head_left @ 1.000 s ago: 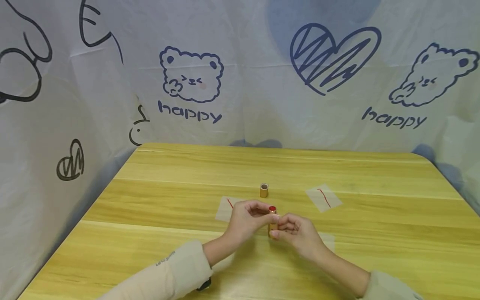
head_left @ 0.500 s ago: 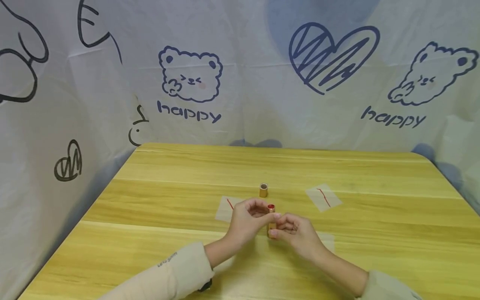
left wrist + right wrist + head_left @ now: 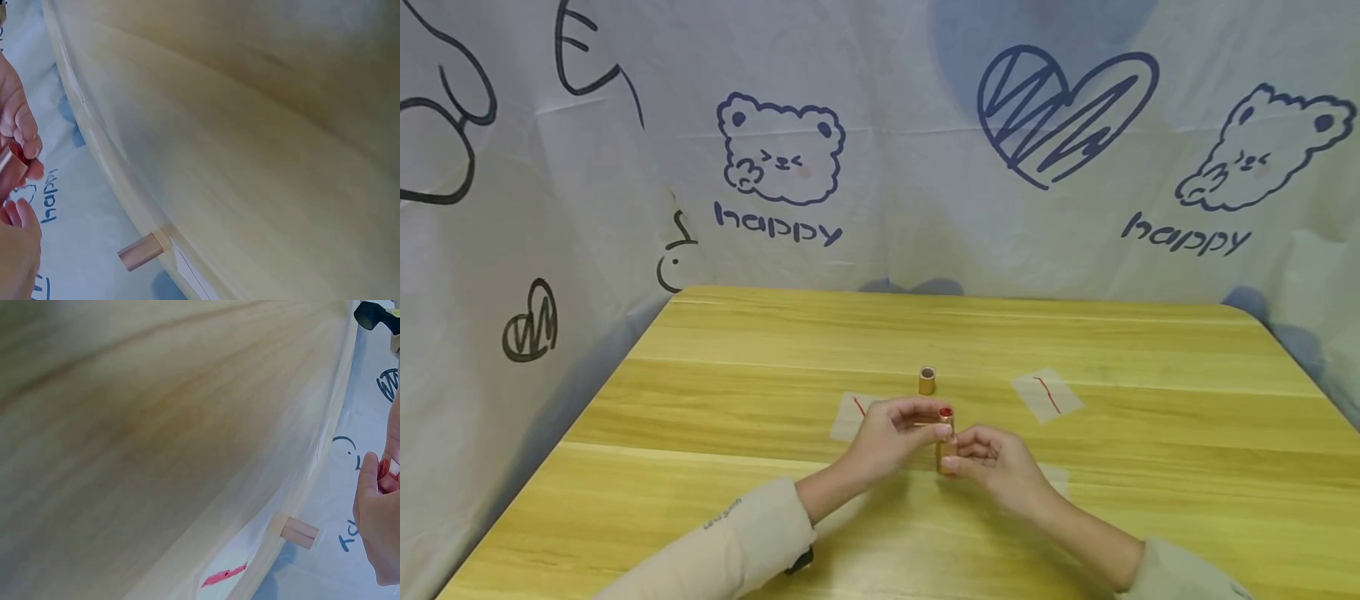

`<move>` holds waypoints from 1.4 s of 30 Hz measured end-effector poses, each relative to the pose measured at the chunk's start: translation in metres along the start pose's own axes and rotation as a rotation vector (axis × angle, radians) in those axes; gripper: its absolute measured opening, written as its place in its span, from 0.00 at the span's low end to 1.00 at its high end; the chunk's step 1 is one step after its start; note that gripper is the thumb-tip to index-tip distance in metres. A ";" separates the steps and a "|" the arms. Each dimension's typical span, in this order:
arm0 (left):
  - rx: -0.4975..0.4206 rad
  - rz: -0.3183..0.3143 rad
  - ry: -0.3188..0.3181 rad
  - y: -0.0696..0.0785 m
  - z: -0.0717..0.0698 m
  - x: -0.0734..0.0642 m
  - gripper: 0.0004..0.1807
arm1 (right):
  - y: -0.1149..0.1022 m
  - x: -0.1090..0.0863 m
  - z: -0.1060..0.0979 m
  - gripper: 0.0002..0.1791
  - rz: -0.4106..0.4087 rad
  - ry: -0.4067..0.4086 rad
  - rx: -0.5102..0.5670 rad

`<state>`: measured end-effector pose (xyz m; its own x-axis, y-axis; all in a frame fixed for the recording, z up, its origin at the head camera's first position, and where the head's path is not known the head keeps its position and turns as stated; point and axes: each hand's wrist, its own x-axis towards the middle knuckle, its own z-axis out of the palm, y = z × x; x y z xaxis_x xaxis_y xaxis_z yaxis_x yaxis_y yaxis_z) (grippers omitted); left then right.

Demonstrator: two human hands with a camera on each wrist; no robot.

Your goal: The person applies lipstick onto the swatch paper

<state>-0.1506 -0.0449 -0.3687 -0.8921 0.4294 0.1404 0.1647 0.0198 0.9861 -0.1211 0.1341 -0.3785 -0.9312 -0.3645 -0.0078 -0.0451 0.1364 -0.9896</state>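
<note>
An uncapped gold lipstick (image 3: 945,454) with a red tip stands upright between both hands in the head view. Near its top, the thumb and fingers of my left hand (image 3: 883,437) pinch the tube. My right hand (image 3: 1003,475) grips the lower part from the right, thumb in front. Just beyond the hands, a gold lipstick cap (image 3: 927,382) sits on the table with its hollow end up. The left wrist view catches the lipstick (image 3: 9,172) at its left edge. In the right wrist view my right hand (image 3: 381,531) covers most of the lipstick.
Pale paper squares with red strokes lie on the wooden table (image 3: 737,400): a left square (image 3: 846,421) partly behind my left hand and a right square (image 3: 1047,396). Another pale square (image 3: 1057,480) shows behind my right wrist. A printed cloth (image 3: 910,167) hangs behind the table.
My left thumb has shifted slightly left across the lipstick, and the left wrist and sleeve have moved a little left. The right hand keeps its hold; the cap stays put.
</note>
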 end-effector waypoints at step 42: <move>0.050 -0.042 0.235 -0.001 0.014 -0.004 0.12 | 0.000 -0.002 0.004 0.15 -0.030 0.060 -0.067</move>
<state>-0.1412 -0.0339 -0.3710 -0.9710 0.2055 0.1220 0.1410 0.0802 0.9868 -0.1179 0.1310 -0.3795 -0.9489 -0.3141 0.0317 -0.0952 0.1889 -0.9774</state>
